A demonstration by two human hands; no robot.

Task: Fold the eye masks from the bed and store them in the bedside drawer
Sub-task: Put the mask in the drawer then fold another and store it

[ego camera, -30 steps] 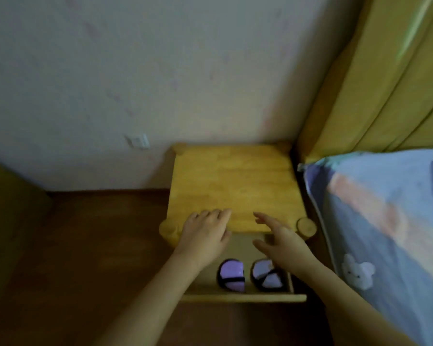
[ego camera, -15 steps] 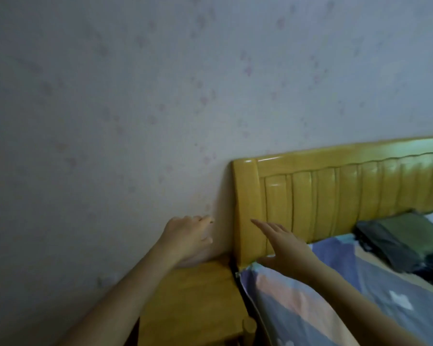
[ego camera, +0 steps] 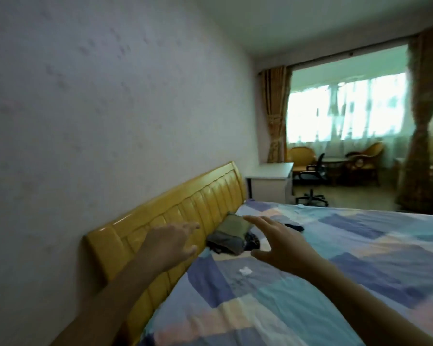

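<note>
Both of my hands are stretched out over the bed [ego camera: 360,265], which has a blue patchwork sheet. My left hand [ego camera: 170,243] is open in front of the yellow wooden headboard [ego camera: 185,208] and holds nothing. Open and spread, my right hand [ego camera: 283,243] hovers above the sheet, also with nothing in it. Just beyond my fingers a small pile of dark items [ego camera: 251,240] lies next to a folded green and grey cloth [ego camera: 231,231] by the headboard. Another dark piece [ego camera: 295,227] lies further out on the sheet. The bedside drawer is out of view.
A pale wall [ego camera: 98,108] runs along the left. Past the bed stand a white desk [ego camera: 270,181], a black office chair [ego camera: 313,178] and wicker chairs [ego camera: 365,161] under a bright window with brown curtains [ego camera: 276,116].
My view has swung from the open drawer with two folded masks, up past the nightstand, to the bed. Both hands have left the drawer and now reach over the sheet.
</note>
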